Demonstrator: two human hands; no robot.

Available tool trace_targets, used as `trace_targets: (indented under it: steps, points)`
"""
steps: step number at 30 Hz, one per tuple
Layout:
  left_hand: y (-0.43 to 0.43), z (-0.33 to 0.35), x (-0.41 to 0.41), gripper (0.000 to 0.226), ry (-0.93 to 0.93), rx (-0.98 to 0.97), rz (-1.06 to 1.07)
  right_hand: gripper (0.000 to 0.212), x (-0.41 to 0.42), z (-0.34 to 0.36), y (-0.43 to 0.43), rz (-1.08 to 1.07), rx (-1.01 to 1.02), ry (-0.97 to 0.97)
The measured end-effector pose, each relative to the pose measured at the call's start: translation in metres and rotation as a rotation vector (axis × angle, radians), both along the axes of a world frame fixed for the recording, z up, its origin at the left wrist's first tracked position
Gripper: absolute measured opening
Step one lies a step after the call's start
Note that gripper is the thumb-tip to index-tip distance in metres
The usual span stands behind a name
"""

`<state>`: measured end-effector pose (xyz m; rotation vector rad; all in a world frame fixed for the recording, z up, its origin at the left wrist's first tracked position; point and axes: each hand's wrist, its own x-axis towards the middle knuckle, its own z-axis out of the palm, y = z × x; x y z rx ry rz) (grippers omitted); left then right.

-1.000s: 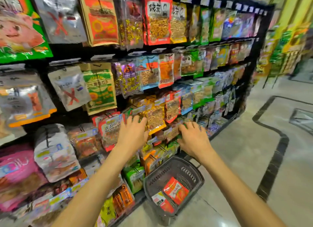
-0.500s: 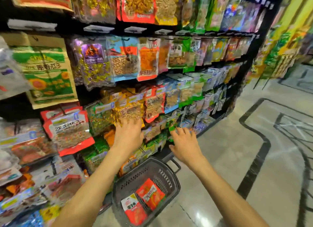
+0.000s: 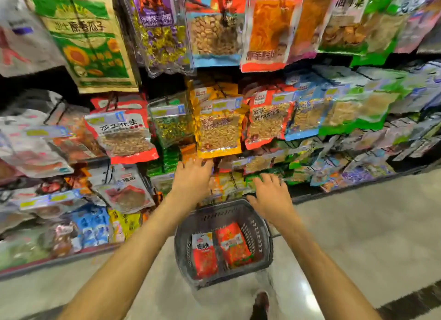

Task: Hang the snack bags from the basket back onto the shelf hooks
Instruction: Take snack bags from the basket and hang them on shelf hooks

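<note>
1. Head view, the step in hand: your left hand (image 3: 191, 179) reaches up to the shelf (image 3: 164, 85). Its fingers are straight and touch the bottom edge of the yellow bag (image 3: 219, 133). It holds nothing.
2. Your right hand (image 3: 269, 195) is just beside it, over the low row of green and yellow packs (image 3: 229, 183). Its fingers are spread out and loose, and it holds nothing too.
3. The bags you must hang are down in the grey basket (image 3: 257, 231) on the floor (image 3: 358, 224), right under your hands. There are two: a red and white bag (image 3: 204, 255) and an orange bag (image 3: 233, 245), lying side by side.
4. I think one hanging is done and you are between bags.
5. Next, reach down, pick up one bag by its top, find its matching row, and slip the hole onto a hook. The picture is too blurry to show the hooks.
6. Since a second ago: you have come closer and look lower. Both hands have stayed at the shelf, but lower down. The same two bags are in the basket.
</note>
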<state>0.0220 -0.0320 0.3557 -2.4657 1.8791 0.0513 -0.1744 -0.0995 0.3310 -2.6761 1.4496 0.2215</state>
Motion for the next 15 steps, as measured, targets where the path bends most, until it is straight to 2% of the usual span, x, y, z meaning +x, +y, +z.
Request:
trace_targets:
  steps: [4,10,15]
  points:
    - [-0.007,-0.032,-0.014,0.049,0.041,-0.017,0.186,0.053,-0.007,-0.025,-0.041,0.182,0.022,0.004]
    - [0.004,-0.096,-0.041,0.047,0.120,0.164,0.390,0.052,-0.019,-0.082,-0.083,0.317,0.125,0.088]
    - [0.006,-0.162,-0.047,0.050,0.183,0.306,0.437,0.048,-0.020,-0.155,-0.096,0.349,0.205,0.128]
